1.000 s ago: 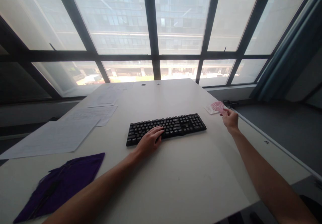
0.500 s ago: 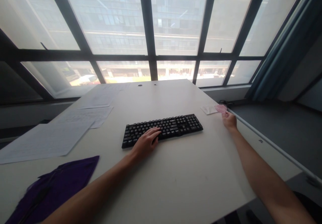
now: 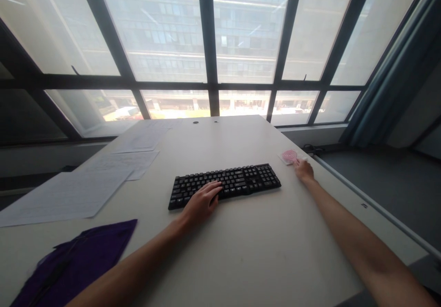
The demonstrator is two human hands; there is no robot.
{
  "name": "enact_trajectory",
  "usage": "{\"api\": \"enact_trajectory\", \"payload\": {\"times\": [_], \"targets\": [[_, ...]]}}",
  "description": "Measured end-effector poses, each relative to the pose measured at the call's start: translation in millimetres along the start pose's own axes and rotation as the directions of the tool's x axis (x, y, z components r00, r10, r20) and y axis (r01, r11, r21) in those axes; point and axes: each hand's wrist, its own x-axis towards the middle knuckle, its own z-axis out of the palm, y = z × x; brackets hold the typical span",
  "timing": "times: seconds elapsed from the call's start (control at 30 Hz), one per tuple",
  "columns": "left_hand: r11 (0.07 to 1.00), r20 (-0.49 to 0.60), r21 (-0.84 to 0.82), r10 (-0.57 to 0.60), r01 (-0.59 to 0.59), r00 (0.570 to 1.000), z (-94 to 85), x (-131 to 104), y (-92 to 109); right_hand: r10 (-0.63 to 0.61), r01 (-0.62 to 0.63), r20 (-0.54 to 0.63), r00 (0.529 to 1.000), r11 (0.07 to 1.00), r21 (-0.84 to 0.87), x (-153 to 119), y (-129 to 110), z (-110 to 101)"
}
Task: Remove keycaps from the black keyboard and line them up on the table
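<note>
My left hand (image 3: 203,200) lies on the black keyboard (image 3: 225,185) near its left-centre keys, with fingers stretched out over them and nothing gripped. Over at the right side of the white desk, my right hand (image 3: 304,170) is closed around the handle of a pink hairbrush (image 3: 289,155). Its oval openwork head points left and is over a small white tissue or packet (image 3: 283,160). Whether the head touches that white thing I cannot tell. The handle is mostly hidden by my fingers.
Several printed paper sheets (image 3: 69,194) spread along the left of the desk (image 3: 237,247). A purple cloth or bag (image 3: 93,247) lies front left, with a dark strap-like strip. Dark cables (image 3: 313,149) sit beyond the right edge. Large windows stand behind; a blue curtain (image 3: 379,100) hangs right.
My right hand has moved left with the hairbrush, from beside the white thing to over it. My left hand stays on the keyboard. The view has tipped up slightly.
</note>
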Motion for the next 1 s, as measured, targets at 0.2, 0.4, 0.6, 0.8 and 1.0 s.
{"api": "enact_trajectory", "payload": {"times": [0.2,0.4,0.6,0.8,1.0], "targets": [[1.000,0.010,-0.005,-0.007,0.007,1.000,-0.5,0,0,-0.049,0.046,-0.032,0.998,0.996,-0.075,-2,3,6],[1.000,0.008,-0.005,-0.001,0.001,1.000,-0.3,0,1,-0.085,0.079,-0.090,0.992,0.994,-0.069,-6,9,6],[1.000,-0.006,0.006,0.008,-0.008,1.000,-1.8,0,1,-0.085,0.083,-0.154,0.984,0.996,-0.022,-8,12,1],[1.000,-0.023,0.019,-0.006,0.006,1.000,-3.9,-2,1,-0.154,0.174,-0.277,0.948,0.983,0.050,-13,-12,-16],[0.999,-0.026,0.035,-0.021,0.022,0.999,-8.2,-1,4,-0.537,0.630,-0.352,0.767,0.734,0.254,-82,-109,-28]]}}
